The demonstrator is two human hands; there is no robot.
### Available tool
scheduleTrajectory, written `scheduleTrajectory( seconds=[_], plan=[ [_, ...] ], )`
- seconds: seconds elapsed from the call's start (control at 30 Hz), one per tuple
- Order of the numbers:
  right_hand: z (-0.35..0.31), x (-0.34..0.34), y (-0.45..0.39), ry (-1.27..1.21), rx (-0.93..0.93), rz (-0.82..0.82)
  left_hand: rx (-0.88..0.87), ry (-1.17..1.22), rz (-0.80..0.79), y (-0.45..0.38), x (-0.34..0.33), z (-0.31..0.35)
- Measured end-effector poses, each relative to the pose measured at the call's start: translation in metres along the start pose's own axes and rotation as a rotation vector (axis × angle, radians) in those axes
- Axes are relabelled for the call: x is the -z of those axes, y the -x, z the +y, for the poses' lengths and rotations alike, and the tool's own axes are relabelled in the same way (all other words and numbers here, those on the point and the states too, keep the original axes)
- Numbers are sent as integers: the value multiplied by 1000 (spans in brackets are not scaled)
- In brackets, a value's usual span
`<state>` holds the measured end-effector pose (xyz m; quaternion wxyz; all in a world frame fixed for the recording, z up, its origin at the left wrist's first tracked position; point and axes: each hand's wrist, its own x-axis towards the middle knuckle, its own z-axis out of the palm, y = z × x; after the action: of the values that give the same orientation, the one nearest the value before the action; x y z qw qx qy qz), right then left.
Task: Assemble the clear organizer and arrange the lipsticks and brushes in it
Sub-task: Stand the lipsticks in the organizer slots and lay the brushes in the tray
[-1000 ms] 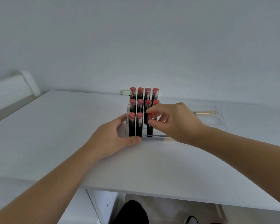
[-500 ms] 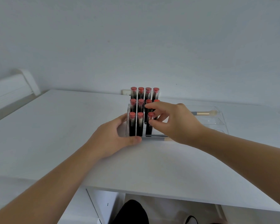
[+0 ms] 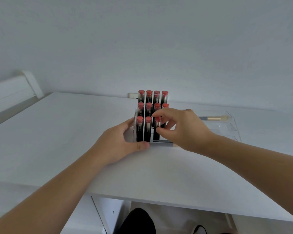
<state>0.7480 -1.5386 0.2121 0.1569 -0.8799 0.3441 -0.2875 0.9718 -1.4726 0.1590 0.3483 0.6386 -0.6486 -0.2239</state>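
Observation:
A clear tiered organizer (image 3: 227,126) stands on the white table (image 3: 57,125). Its left half holds three stepped rows of upright black lipsticks with red tops, the back row (image 3: 153,97) highest. My left hand (image 3: 120,142) grips the organizer's front left corner, thumb along its base. My right hand (image 3: 183,129) pinches the third lipstick (image 3: 157,130) of the front row between thumb and index finger; it stands in its slot. A gold-handled brush (image 3: 215,118) lies in the right half. Another brush handle (image 3: 164,144) lies along the front base, partly hidden by my right hand.
The table's near edge runs across the lower view, with a drawer unit (image 3: 98,215) and my dark-clothed knee (image 3: 137,222) beneath it. A white wall socket (image 3: 133,95) sits behind the organizer. A white bed frame (image 3: 13,92) stands at the far left.
My right hand's index finger has lifted and moved from the lipstick's side to its red top, while the thumb stays on its body. My left hand has not moved.

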Motion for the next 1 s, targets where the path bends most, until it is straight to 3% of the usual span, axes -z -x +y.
scheduleTrajectory(
  seconds=[1.0],
  plan=[
    [-2,-3,2,-20,-21,18,-9,-6,-6,0,0,0]
  ],
)
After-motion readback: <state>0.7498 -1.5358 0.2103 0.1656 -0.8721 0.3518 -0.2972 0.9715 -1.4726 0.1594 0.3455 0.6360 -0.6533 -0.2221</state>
